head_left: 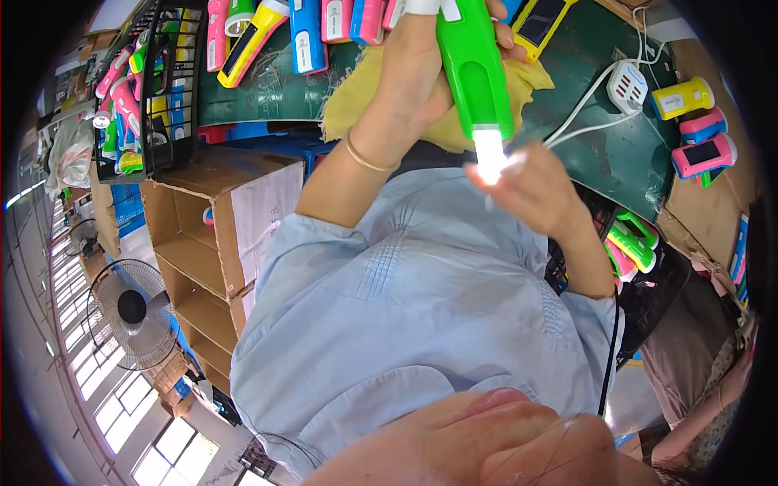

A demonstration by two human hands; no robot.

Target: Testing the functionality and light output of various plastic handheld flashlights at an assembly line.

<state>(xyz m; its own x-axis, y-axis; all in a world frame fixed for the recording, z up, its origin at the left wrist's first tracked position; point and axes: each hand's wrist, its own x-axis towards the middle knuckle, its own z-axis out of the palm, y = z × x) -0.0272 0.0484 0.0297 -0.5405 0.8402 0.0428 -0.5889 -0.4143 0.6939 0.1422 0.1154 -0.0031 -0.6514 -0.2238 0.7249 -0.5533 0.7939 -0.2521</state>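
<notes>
A bright green flashlight (478, 73) hangs lengthwise before my chest, with a glowing white section at its near end. My left hand (413, 85) is wrapped round its upper body, its fingertips showing on the far right side. At the lit end is my right hand (539, 190), its fingers bent in round the white section. Glare and motion blur hide exactly where those fingertips touch. Beneath the flashlight a yellow cloth (365, 93) lies spread on the green tabletop (279, 89).
Several coloured flashlights line the far table edge, among them a blue one (306, 40). A black basket (174, 89) of flashlights stands left. A white charging hub (626, 86) with cables sits right, near a yellow flashlight (682, 99). Cardboard shelving (190, 251) and a fan (132, 308) stand lower left.
</notes>
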